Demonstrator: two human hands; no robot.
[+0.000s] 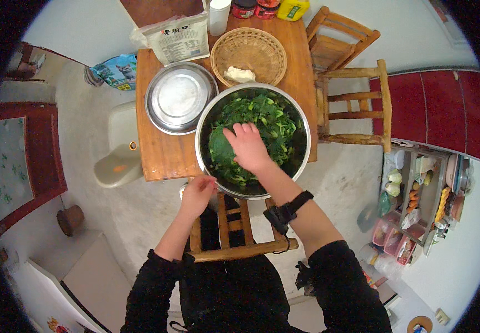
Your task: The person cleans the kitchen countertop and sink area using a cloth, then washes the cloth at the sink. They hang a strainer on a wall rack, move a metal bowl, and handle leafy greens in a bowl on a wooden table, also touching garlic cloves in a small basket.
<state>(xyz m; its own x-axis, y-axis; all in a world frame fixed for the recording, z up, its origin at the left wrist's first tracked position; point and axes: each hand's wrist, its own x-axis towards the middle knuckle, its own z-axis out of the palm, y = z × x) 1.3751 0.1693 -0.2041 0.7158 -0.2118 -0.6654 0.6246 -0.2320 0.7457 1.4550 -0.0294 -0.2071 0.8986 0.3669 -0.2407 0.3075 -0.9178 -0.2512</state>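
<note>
A large metal bowl (305,137) full of chopped dark green leafy vegetables (260,108) stands at the near edge of the wooden table. Inside it, my right hand (248,147) rests on the greens with its fingers spread over their left part; whether it grips any leaves is not clear. My left hand (200,189) is at the bowl's near left rim, fingers curled, and it hides what may be between them. Behind the bowl sits a woven basket (256,45) with a white lump (240,74) in it. A round metal lid or tray (177,98) lies to the bowl's left.
A printed plastic bag (181,39), a white container (219,16), red jars (244,9) and a yellow package (293,9) are at the table's back. A wooden chair (244,249) stands between me and the table; more chairs (354,106) are at the right.
</note>
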